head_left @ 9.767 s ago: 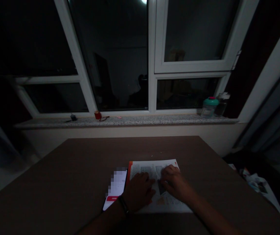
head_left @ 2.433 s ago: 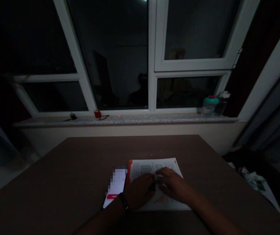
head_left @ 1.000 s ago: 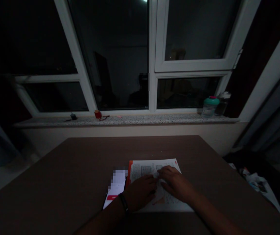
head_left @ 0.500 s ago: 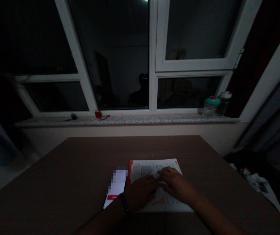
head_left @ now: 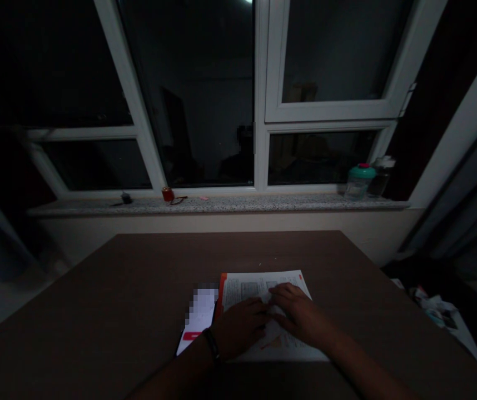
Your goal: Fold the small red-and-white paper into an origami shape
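Observation:
A book or workbook with a printed white page and an orange left edge lies on the brown table. My left hand, with a dark band at the wrist, rests on the page's left part. My right hand lies palm down over the page's right half, its fingers stretched toward the left hand. The fingertips of both hands come close together near the page's middle. Neither hand appears to grip anything, though the space under the palms is hidden. A lit phone lies beside the book, close to my left wrist.
Around the book spreads the dark brown table. Behind it, the speckled windowsill carries a small red jar, a dark small item, a teal-lidded cup and a clear bottle. Papers lie beyond the table's right edge.

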`<state>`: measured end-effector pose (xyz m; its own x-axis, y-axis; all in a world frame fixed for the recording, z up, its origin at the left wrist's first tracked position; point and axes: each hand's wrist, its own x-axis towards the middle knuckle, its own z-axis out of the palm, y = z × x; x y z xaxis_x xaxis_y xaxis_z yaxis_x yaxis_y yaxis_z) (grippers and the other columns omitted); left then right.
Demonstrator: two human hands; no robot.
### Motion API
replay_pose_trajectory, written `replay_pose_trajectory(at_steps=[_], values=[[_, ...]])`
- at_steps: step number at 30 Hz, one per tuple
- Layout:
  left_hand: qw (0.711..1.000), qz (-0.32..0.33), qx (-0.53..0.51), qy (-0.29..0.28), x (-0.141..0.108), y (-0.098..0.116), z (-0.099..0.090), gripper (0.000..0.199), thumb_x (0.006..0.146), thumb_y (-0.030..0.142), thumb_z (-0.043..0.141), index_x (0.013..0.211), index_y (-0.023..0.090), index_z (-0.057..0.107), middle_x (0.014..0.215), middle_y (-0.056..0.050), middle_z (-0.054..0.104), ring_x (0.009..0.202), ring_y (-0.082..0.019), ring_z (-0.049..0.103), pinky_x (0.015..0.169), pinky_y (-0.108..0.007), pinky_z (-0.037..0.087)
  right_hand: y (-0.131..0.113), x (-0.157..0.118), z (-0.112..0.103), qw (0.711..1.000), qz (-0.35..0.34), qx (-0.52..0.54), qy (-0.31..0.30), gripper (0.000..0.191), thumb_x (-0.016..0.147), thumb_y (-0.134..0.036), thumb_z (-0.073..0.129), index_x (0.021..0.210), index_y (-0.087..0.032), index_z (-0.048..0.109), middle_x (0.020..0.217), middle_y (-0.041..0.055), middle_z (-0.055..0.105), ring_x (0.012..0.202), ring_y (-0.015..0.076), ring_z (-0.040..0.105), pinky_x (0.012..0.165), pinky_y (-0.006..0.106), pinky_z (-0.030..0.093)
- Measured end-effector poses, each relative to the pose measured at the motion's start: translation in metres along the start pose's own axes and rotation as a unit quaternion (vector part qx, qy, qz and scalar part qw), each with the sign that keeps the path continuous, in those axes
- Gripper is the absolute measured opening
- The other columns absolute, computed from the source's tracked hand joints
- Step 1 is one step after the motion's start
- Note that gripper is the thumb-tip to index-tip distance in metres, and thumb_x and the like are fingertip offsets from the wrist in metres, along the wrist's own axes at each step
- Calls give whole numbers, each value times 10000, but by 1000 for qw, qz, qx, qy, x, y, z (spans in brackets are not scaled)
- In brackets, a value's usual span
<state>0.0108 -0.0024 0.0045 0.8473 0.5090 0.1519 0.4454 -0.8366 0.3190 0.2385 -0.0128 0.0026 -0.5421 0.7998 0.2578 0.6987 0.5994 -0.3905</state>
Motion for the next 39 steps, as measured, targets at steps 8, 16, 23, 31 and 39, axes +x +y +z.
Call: replay_pose_trajectory(at_steps=[8, 16, 23, 31, 39], values=[[1000, 1, 9, -1, 2, 1, -1, 239, 904, 130, 614, 1129, 210, 618, 1289, -60, 579, 1256, -249, 478, 1074, -384, 371, -3, 1, -1, 1000, 6, -9, -3, 270, 850, -196, 605, 1119, -224, 619, 1321, 79, 582, 1232, 261, 460, 1065, 418, 363], [1000, 8, 8, -3, 2, -2, -1, 212, 913, 148, 590, 1112, 213, 622, 1285, -60, 574, 1232, -245, 495, 1066, -391, 378, -1, 1, 4, 1000, 6, -14, -2, 335, 852, -184, 586, 1184, -231, 609, 1347, 64, 566, 1234, 263, 443, 1068, 426, 359], [1000, -6, -9, -7, 1, -3, -1, 255, 888, 143, 625, 1135, 208, 619, 1295, -54, 579, 1240, -250, 489, 1077, -392, 369, 0, 0, 1, 1000, -14, -8, -6, 319, 882, -218, 584, 1194, -262, 637, 1314, 48, 592, 1219, 255, 459, 1065, 417, 362], [1000, -17, -23, -7, -1, -4, -2, 277, 874, 150, 647, 1143, 213, 620, 1316, -51, 570, 1264, -257, 475, 1084, -393, 357, 2, -1, 2, 1000, -9, -2, -8, 319, 875, -220, 593, 1186, -263, 650, 1316, 54, 593, 1214, 252, 465, 1050, 411, 372], [999, -14, -28, 6, -2, 0, -5, 290, 870, 145, 641, 1150, 215, 618, 1320, -51, 569, 1267, -245, 472, 1085, -376, 359, 3, -1, -2, 1000, -14, -10, -7, 298, 882, -262, 610, 1175, -270, 659, 1308, 40, 608, 1218, 254, 460, 1049, 418, 362]])
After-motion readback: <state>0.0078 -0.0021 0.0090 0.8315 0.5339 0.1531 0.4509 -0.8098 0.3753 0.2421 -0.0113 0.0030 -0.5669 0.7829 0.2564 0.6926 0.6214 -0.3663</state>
